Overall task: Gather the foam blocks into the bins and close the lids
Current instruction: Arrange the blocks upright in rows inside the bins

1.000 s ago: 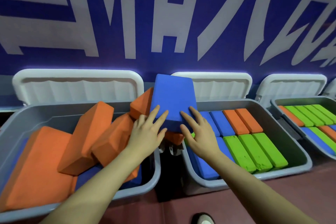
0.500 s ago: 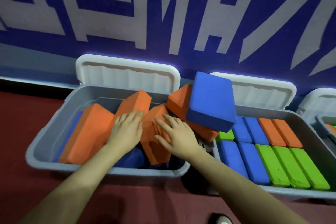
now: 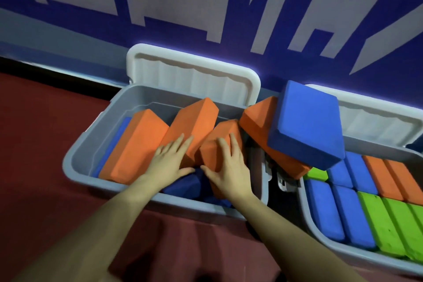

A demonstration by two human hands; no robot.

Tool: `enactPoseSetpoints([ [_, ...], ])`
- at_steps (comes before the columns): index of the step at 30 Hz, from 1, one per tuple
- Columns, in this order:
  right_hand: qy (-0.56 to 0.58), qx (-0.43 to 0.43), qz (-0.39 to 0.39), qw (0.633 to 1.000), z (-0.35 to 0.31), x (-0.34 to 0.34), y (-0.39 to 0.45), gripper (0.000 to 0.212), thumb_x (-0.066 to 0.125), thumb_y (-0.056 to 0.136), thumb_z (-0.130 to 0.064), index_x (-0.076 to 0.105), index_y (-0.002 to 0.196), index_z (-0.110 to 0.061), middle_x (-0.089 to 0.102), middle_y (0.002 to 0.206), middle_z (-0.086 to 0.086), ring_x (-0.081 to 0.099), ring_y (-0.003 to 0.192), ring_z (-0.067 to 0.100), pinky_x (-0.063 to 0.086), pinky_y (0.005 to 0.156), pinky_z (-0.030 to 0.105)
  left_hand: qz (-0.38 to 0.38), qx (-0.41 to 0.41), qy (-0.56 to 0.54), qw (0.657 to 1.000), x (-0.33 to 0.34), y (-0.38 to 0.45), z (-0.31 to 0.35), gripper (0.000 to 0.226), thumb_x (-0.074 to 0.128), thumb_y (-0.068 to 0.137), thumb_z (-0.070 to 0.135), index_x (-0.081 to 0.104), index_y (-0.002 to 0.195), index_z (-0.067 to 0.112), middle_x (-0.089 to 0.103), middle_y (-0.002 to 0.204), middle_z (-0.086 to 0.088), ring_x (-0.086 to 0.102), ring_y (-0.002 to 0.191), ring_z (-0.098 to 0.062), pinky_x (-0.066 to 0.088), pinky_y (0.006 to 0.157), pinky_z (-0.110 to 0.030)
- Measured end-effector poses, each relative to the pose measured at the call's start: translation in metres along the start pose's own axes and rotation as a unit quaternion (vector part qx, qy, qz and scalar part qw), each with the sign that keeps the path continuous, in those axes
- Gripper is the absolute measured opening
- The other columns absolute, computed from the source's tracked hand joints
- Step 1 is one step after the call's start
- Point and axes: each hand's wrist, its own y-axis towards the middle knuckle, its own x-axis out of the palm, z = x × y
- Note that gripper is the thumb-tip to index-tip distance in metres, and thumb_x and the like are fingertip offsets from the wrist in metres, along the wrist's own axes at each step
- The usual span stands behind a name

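- Left hand (image 3: pixel 170 159) and right hand (image 3: pixel 229 168): each grip spread flat on orange foam blocks (image 3: pixel 194 126) heaped in the left bin (image 3: pixel 79 155)
- Blocks likely light, squashy; take by the long sides
- Blue block (image 3: pixel 306 121) straddles both bins

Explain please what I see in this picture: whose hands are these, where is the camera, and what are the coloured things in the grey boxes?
There is no machine here. A person wears a camera on the head, so you look down at that person's own arms. The left hand lies flat on an orange foam block. The right hand lies flat on another orange block. Neither hand grips anything. Both blocks sit tilted in a grey bin on the red floor; its white lid stands open against the wall. A large blue block leans across the gap to a second bin, where blue, green and orange blocks lie in neat rows.
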Motion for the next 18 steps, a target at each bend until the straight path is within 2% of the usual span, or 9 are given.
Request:
enactPoseSetpoints([
  [3, 0.018, -0.016, 0.014, 1.0, 0.009, -0.002, -0.005, 0.082, 0.065, 0.083, -0.052, 0.019, 0.149, -0.037, 0.0, 0.161, -0.001, 0.022, 0.144, 0.024, 0.051, 0.088, 0.041, 0.029, 0.002, -0.008, 1.0, 0.007, 0.013, 0.002, 0.088, 0.063, 0.084, 0.051, 0.009, 0.152, 0.032, 0.009, 0.161, -0.005, 0.03, 0.14, -0.031, 0.025, 0.111, -0.04],
  [5, 0.022, -0.029, 0.024, 0.999, 0.011, -0.005, -0.006, 0.08, 0.065, 0.084, -0.051, 0.018, 0.148, -0.043, 0.002, 0.161, -0.001, 0.023, 0.143, 0.023, 0.053, 0.084, 0.041, 0.032, 0.016, -0.015, 0.999, 0.006, 0.015, -0.003, 0.08, 0.069, 0.082, 0.044, 0.028, 0.149, 0.03, 0.021, 0.157, -0.011, 0.04, 0.133, -0.037, 0.034, 0.106, -0.045],
  [7, 0.025, -0.031, 0.031, 0.999, 0.01, -0.006, -0.007, 0.077, 0.065, 0.083, -0.051, 0.018, 0.144, -0.046, 0.004, 0.161, 0.0, 0.025, 0.143, 0.023, 0.053, 0.081, 0.041, 0.053, 0.058, -0.014, 0.997, 0.008, 0.013, -0.009, 0.071, 0.079, 0.073, 0.036, 0.052, 0.137, 0.024, 0.041, 0.146, -0.02, 0.057, 0.115, -0.043, 0.049, 0.091, -0.05],
  [9, 0.034, -0.03, 0.036, 0.998, 0.009, -0.007, -0.007, 0.075, 0.066, 0.083, -0.05, 0.018, 0.142, -0.048, 0.004, 0.161, 0.0, 0.026, 0.142, 0.024, 0.053, 0.08, 0.04, 0.06, 0.077, -0.002, 0.995, 0.006, 0.013, -0.012, 0.059, 0.079, 0.069, 0.036, 0.065, 0.123, 0.018, 0.056, 0.13, -0.025, 0.067, 0.095, -0.042, 0.055, 0.074, -0.048],
  [12, 0.042, -0.029, 0.034, 0.998, 0.008, -0.011, -0.008, 0.075, 0.068, 0.083, -0.047, 0.014, 0.137, -0.051, 0.003, 0.161, -0.001, 0.03, 0.141, 0.026, 0.053, 0.08, 0.042, 0.087, 0.058, -0.036, 0.994, -0.009, 0.016, -0.012, 0.053, 0.064, 0.072, 0.045, 0.069, 0.116, 0.015, 0.06, 0.124, -0.025, 0.07, 0.081, -0.038, 0.056, 0.066, -0.044],
  [15, 0.039, -0.033, 0.035, 0.998, 0.003, -0.017, -0.005, 0.074, 0.067, 0.084, -0.047, 0.013, 0.135, -0.051, 0.002, 0.161, -0.003, 0.032, 0.139, 0.026, 0.054, 0.077, 0.043, 0.121, -0.001, -0.143, 0.982, -0.032, 0.02, -0.015, 0.055, 0.066, 0.076, 0.043, 0.065, 0.123, 0.014, 0.054, 0.133, -0.022, 0.067, 0.091, -0.043, 0.055, 0.073, -0.046],
  [18, 0.048, -0.041, 0.053, 0.997, -0.007, -0.024, 0.0, 0.072, 0.066, 0.084, -0.05, 0.021, 0.141, -0.047, 0.004, 0.161, -0.003, 0.03, 0.14, 0.023, 0.052, 0.072, 0.036, 0.142, 0.02, -0.128, 0.981, -0.042, 0.016, -0.019, 0.059, 0.05, 0.082, 0.059, 0.063, 0.124, 0.018, 0.055, 0.134, -0.02, 0.067, 0.09, -0.043, 0.055, 0.074, -0.046],
])
